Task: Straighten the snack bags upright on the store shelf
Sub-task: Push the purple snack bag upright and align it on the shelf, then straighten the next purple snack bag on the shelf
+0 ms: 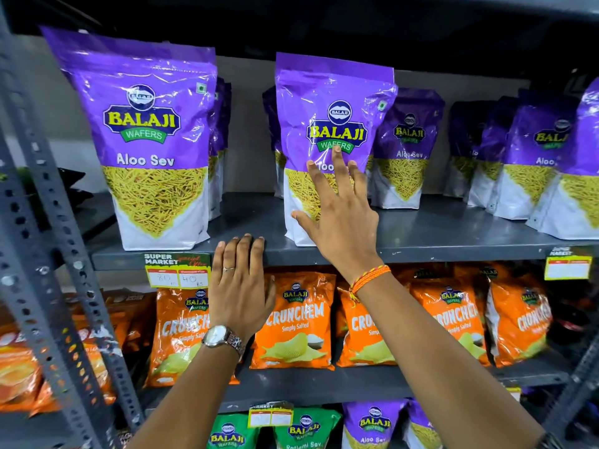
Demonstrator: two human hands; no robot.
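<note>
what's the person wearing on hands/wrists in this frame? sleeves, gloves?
No gloves, and no sleeves on the forearms as far as they show. The left hand has a thin ring on one finger and a metal-band wristwatch with a pale round dial at the wrist. The right hand is bare of rings; its wrist carries an orange-and-yellow braided thread band.

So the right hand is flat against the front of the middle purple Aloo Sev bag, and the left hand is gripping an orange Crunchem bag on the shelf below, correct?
Not quite. The head view shows the left hand resting its fingers on the upper shelf edge, not gripping an orange Crunchem bag. The right hand is indeed flat against the front of the middle purple Aloo Sev bag.
</note>
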